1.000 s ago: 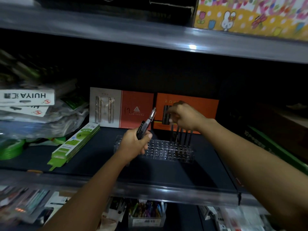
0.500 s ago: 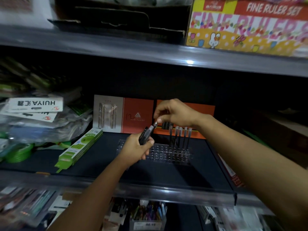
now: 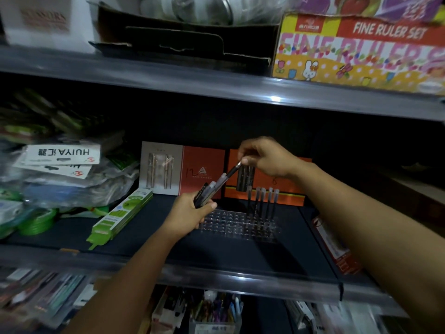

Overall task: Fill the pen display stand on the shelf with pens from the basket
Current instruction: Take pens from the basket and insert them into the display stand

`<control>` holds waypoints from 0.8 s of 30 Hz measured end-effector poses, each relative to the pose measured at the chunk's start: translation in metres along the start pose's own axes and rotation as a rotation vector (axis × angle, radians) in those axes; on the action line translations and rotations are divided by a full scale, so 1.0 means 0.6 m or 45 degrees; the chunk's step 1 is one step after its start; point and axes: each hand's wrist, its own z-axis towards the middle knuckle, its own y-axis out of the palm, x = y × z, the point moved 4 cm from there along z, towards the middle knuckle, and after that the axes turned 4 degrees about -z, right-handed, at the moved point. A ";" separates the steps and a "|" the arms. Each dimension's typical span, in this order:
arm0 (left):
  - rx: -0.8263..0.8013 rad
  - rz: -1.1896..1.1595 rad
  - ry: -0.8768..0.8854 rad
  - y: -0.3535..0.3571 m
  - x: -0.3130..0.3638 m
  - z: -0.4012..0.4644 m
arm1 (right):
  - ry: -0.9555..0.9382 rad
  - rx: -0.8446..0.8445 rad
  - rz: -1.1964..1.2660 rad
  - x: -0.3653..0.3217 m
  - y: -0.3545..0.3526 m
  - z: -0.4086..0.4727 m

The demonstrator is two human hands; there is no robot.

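While left hand (image 3: 190,213) grips pens (image 3: 207,192) — stand's (image 3: 216,220) left rows vacant

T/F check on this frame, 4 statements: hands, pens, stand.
1. The left hand grips a bundle of pens. True.
2. The right hand is empty. False: it pinches the end of one pen from the bundle.
3. The pen display stand is full. False: a few pens stand at its right, most holes are empty.
4. A green box lies left of the stand. True.
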 end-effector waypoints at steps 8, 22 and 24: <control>0.098 0.038 -0.019 -0.017 -0.014 0.011 | 0.117 0.007 -0.255 0.046 -0.005 0.009; 0.028 0.016 0.001 0.024 -0.012 0.035 | 0.210 -0.136 -0.514 0.072 0.066 0.010; 0.025 0.016 0.000 0.030 -0.014 0.039 | 0.211 -0.172 -0.503 0.076 0.071 0.010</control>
